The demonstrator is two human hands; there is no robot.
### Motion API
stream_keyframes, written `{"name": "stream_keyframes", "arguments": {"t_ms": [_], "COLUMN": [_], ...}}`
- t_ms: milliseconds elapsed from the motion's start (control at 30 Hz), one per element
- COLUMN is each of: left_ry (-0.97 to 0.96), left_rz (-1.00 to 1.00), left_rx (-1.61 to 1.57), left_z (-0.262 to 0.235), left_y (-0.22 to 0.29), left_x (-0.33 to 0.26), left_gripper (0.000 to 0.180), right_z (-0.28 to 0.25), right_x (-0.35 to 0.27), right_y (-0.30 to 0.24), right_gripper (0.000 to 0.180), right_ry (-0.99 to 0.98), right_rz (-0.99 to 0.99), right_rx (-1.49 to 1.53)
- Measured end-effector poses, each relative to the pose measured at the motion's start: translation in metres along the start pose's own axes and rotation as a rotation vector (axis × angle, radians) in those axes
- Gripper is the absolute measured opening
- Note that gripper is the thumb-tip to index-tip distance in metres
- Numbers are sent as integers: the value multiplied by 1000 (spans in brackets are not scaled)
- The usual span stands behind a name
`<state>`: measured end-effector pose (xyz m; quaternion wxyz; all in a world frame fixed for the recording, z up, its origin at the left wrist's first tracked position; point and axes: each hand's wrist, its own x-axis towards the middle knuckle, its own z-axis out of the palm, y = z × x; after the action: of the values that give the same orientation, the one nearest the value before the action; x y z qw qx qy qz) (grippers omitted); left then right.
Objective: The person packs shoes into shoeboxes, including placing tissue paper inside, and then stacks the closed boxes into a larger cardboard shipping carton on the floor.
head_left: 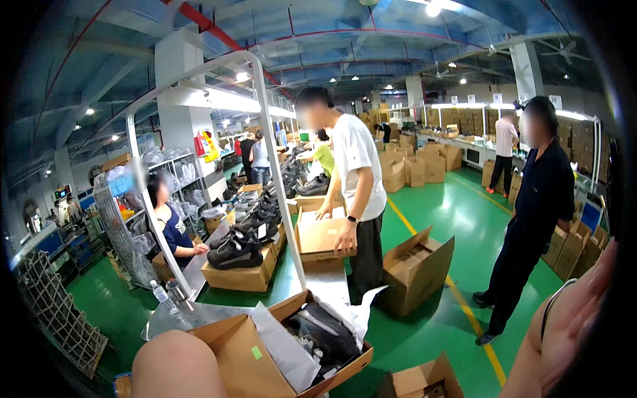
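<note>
An open brown cardboard shoe box [249,361] lies right in front of me, with dark shoes [322,331] in it on white tissue paper [285,351]. My left forearm [176,365] rises at the box's near left corner; the hand itself is out of sight. My right hand [574,318] is lifted at the far right edge, fingers apart and holding nothing, a thin dark band around its wrist. It is well away from the box.
A metal conveyor table [199,312] runs away from me with shoe boxes [242,275] topped by dark shoes. A person in a white shirt [355,172] handles a box [318,235]. Another person in dark clothes [537,219] stands right. Open cartons [415,268] sit on the green floor.
</note>
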<state>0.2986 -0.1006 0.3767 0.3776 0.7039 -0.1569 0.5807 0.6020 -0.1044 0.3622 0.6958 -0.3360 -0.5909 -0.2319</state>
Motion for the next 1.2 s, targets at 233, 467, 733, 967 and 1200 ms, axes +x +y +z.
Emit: {"name": "stream_keyframes", "arguments": {"t_ms": [233,467,733,967,1200], "left_ry": [124,234,218,214,207], "left_rz": [123,322,53,-13,-73], "left_rx": [83,9,14,-46,-102], "left_z": [17,48,62,69,65], "left_y": [8,44,20,18,16], "left_x": [-9,-20,-7,-12,-16], "left_gripper": [32,23,26,28,30], "right_z": [8,-10,8,-7,-17], "right_x": [-7,-9,4,-5,-3], "right_y": [23,2,-12,-2,-4], "right_gripper": [28,27,26,26,25], "right_ry": [-26,21,5,1,25], "right_rz": [23,-1,-14,-39,-69], "right_rx": [69,81,133,113,82]}}
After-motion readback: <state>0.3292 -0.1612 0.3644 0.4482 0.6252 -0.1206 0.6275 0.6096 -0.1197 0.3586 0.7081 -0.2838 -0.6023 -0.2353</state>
